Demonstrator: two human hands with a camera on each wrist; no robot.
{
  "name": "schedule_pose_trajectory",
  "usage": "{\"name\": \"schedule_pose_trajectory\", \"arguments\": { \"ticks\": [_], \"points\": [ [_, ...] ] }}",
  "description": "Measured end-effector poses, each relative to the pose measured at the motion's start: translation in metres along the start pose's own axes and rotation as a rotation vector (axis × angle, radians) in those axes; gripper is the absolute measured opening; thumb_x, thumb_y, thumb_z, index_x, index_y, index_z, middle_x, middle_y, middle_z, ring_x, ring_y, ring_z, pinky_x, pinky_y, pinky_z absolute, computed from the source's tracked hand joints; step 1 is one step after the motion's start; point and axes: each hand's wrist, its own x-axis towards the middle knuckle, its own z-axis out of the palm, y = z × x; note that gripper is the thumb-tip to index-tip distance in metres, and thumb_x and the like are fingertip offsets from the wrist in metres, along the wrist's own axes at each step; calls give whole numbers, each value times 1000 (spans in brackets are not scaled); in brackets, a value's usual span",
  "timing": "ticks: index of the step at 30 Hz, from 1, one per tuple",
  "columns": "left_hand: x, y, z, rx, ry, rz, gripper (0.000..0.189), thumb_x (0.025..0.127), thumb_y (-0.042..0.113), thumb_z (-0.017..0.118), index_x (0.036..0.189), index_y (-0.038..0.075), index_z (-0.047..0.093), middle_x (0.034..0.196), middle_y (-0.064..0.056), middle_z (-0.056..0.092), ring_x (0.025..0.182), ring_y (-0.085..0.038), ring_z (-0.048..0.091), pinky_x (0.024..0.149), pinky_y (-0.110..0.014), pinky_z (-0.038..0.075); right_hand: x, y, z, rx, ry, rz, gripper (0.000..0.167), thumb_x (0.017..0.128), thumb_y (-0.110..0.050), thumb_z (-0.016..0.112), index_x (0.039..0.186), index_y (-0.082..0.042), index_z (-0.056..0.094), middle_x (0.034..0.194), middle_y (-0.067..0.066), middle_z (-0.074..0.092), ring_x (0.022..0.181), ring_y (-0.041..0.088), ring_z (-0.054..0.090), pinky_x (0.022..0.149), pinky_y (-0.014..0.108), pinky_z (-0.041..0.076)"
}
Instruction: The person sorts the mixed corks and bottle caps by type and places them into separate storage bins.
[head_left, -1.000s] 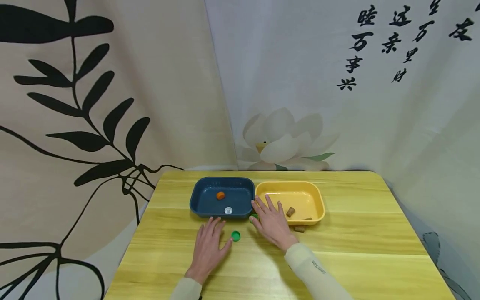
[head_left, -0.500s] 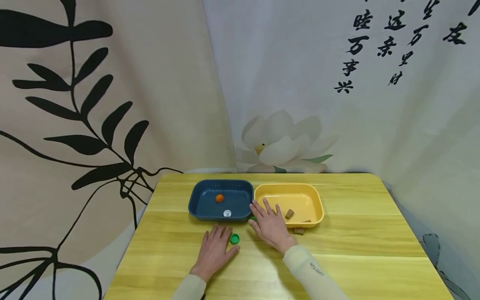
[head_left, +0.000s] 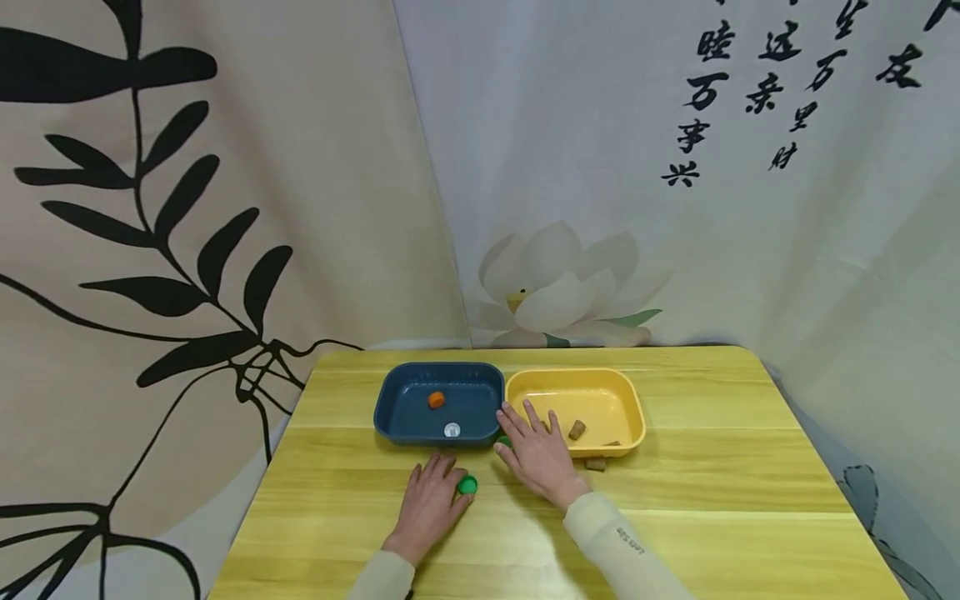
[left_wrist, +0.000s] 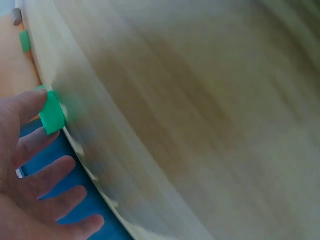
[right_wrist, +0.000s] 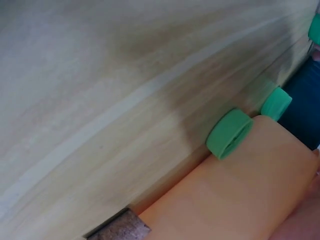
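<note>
My left hand [head_left: 429, 510] pinches a green bottle cap [left_wrist: 52, 114] between thumb and index finger, low over the table in front of the blue tray [head_left: 390, 435]; its other fingers are spread. My right hand [head_left: 542, 460] lies over the near left corner of the yellow tray [head_left: 636, 433], fingers straight. In the right wrist view, two more green caps, one cap [right_wrist: 230, 134] and a farther cap [right_wrist: 276, 103], stand along that tray's wall; the head view shows one partly hidden under the right hand.
In the blue tray lie a small orange piece [head_left: 436, 400] and a white round disc [head_left: 452, 430]. The yellow tray holds brown cork-like pieces, one cork piece [head_left: 577, 430] in plain sight. Another brown piece [head_left: 596, 463] lies on the table [head_left: 675, 517] before it.
My left hand has closed its thumb and index finger onto the green cap, which lay loose beside it before. The right hand stays in about the same place. The head view has shifted slightly.
</note>
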Motion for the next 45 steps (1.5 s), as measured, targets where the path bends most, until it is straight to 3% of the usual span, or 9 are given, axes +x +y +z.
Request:
{"name": "schedule_pose_trajectory", "arguments": {
  "ticks": [5, 12, 18, 22, 29, 36, 45],
  "points": [
    [-2, 1, -4, 6, 56, 16, 32, 91, 37, 79, 113, 14, 74, 131, -12, 65, 131, -40, 55, 103, -69, 43, -1, -1, 3, 0, -6, 4, 63, 110, -54, 35, 163, -21, 35, 170, -3, 27, 156, 32, 22, 119, 68, 21],
    [-3, 7, -18, -11, 209, 52, 36, 88, 37, 80, 114, 13, 74, 133, -11, 66, 130, -37, 57, 106, -58, 46, -5, -2, 6, -10, -2, -7, 63, 110, -54, 35, 163, -20, 36, 170, -3, 28, 156, 33, 24, 119, 68, 21],
    [11, 4, -37, -2, 353, 65, 41, 86, 33, 84, 118, 11, 74, 135, -12, 64, 131, -37, 56, 107, -61, 45, -3, -1, 6, -23, 27, -9, 62, 110, -54, 34, 163, -20, 37, 169, -4, 29, 155, 32, 26, 119, 67, 22],
    [25, -1, -46, 11, 394, 41, 40, 86, 33, 85, 118, 11, 75, 139, -14, 61, 136, -41, 51, 108, -67, 40, -3, 0, 6, -26, 32, -11, 63, 110, -55, 33, 163, -21, 37, 169, -3, 31, 155, 32, 25, 118, 67, 23],
    [49, -6, -52, 27, 358, -20, 38, 90, 35, 81, 120, 12, 75, 148, -16, 55, 144, -45, 41, 109, -74, 32, -4, 1, 5, -12, 37, -13, 62, 110, -53, 36, 162, -19, 39, 168, -2, 31, 155, 34, 26, 119, 67, 22],
    [75, -8, -47, 22, 296, -78, 39, 91, 35, 80, 122, 12, 75, 152, -17, 51, 147, -46, 36, 111, -76, 28, -4, 1, 4, -41, 35, -19, 62, 110, -54, 34, 162, -20, 38, 168, -2, 31, 154, 33, 28, 118, 66, 24],
    [101, -11, -37, 74, 156, -166, 39, 94, 40, 76, 124, 15, 74, 153, -18, 49, 148, -47, 33, 111, -77, 25, -4, 2, 6, -34, 48, -27, 61, 110, -53, 36, 161, -20, 40, 168, -2, 33, 153, 34, 30, 117, 67, 26]
  ]
}}
